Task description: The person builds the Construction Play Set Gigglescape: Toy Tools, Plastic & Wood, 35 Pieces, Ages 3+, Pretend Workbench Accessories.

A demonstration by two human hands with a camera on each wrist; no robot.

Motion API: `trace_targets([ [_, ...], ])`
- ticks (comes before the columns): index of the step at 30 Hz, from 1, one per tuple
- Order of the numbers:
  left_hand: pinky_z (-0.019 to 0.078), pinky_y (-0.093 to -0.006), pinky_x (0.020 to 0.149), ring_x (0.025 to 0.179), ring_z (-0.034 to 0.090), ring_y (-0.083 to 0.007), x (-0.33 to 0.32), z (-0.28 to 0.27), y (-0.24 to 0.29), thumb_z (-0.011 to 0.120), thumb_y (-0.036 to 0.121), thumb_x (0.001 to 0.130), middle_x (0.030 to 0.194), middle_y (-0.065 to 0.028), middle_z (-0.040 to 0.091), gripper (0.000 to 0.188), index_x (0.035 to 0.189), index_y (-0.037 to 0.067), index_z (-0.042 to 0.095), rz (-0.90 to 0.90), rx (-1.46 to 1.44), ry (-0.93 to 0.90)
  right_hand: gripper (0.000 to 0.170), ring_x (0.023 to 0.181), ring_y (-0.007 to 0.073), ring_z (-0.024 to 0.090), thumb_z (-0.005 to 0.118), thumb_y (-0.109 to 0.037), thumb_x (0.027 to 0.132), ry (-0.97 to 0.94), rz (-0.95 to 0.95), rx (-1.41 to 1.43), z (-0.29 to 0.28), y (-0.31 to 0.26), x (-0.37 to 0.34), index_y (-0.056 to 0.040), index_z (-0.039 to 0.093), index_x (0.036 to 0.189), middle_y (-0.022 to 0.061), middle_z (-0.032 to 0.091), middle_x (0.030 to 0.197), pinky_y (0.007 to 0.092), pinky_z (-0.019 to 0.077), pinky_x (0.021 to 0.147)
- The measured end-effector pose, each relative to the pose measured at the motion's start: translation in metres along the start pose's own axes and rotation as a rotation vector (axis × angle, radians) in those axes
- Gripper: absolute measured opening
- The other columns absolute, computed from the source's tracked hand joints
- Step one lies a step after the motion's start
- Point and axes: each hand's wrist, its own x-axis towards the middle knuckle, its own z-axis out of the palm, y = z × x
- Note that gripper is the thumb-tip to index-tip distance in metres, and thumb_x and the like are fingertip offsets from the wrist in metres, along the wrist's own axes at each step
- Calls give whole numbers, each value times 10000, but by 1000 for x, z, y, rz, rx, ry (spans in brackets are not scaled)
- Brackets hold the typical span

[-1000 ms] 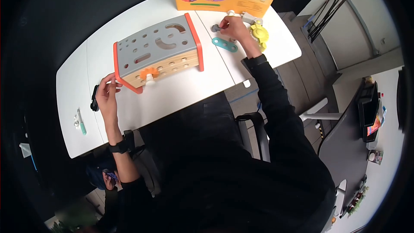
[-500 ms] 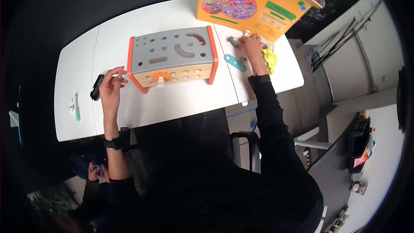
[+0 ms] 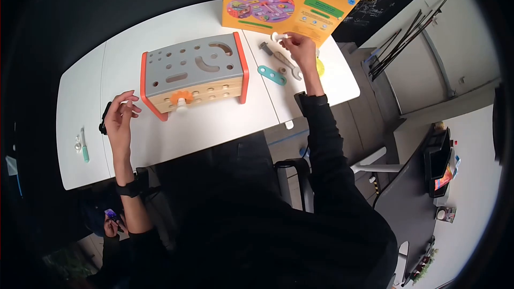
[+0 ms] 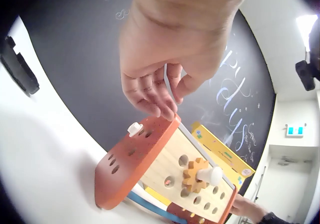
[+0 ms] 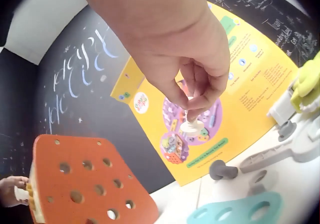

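Observation:
My right hand pinches a white plastic toy bolt by its threaded shank, head downward in the right wrist view, in front of the yellow box. Fingers loosely bent and holding nothing, my left hand hovers by the left end of the toy workbench. That bench has a grey holed top, orange-red ends and wooden sides. An orange gear sits on its near side with a white bolt through it. Below my right hand lie a grey toy wrench, a grey bolt and a teal holed strip.
The yellow play-set box stands at the back of the white table. A yellow-green toy piece is at the right. Left are a black object and a teal-handled screwdriver. Another person's hands hold a phone.
My right hand has lifted from the loose pieces with the white bolt, baring the wrench beneath. My left hand has drawn slightly away from the bench's end. The head view has shifted.

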Motion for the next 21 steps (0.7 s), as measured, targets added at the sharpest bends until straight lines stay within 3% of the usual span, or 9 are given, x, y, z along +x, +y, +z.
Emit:
trace_targets([
  [4, 483, -240, 720, 801, 600, -106, -4, 5, 11, 504, 34, 979, 1056, -61, 679, 251, 1190, 9, 637, 88, -73, -188, 253, 754, 119, 692, 627, -144, 931, -80, -17, 214, -15, -33, -25, 37, 678, 1101, 88, 746, 852, 253, 537, 688],
  [6, 486, -237, 712, 805, 615, -113, -9, 12, 28, 483, -87, 930, 1022, -63, 686, 298, 1166, 4, 641, 72, -97, -342, 236, 778, 102, 664, 622, -150, 948, -157, 19, 299, -22, -50, -40, 26, 662, 1101, 74, 738, 878, 237, 513, 700],
  [8, 502, -238, 694, 848, 661, -120, -11, 19, 42, 502, -81, 930, 987, -72, 698, 288, 1146, 27, 658, 52, 45, -463, 211, 753, 86, 623, 616, -132, 950, -261, 51, 351, -28, -62, -55, 20, 659, 1088, 67, 723, 869, 223, 485, 686],
  [12, 545, -268, 751, 878, 664, -148, -18, 45, 43, 575, -12, 932, 1060, -76, 685, 383, 1306, 73, 584, 55, 40, -713, 210, 701, 71, 576, 601, -72, 929, -574, 58, 412, -25, -84, -92, 20, 651, 1111, 62, 708, 857, 215, 457, 648],
  [16, 545, -281, 781, 915, 659, -152, -36, 73, 49, 614, 44, 940, 1168, -85, 658, 509, 1426, 90, 471, -71, -8, -911, 252, 824, 96, 665, 566, 55, 883, -831, 53, 436, -10, -101, -126, 23, 649, 1119, 53, 703, 840, 225, 513, 731],
  [19, 538, -285, 801, 917, 656, -150, -47, 95, 44, 614, 58, 946, 1224, -91, 639, 555, 1465, 89, 420, -57, 6, -932, 260, 799, 91, 678, 609, 51, 855, -838, 4, 289, 1, -95, -133, 24, 653, 1109, 35, 698, 815, 232, 525, 728],
  [20, 543, -309, 789, 875, 665, -178, -49, 100, 41, 652, 160, 947, 1102, -85, 679, 488, 1397, 60, 492, -38, 29, -906, 243, 771, 90, 674, 634, 20, 845, -768, 55, 284, 4, -83, -126, 17, 667, 1086, 37, 694, 794, 233, 527, 718],
  [21, 543, -309, 789, 875, 665, -178, -49, 103, 39, 652, 160, 947, 1102, -85, 679, 488, 1397, 60, 492, -17, -2, -938, 230, 743, 88, 671, 659, -11, 836, -704, 101, 284, 1, -73, -116, 11, 681, 1064, 39, 690, 772, 233, 528, 709],
])
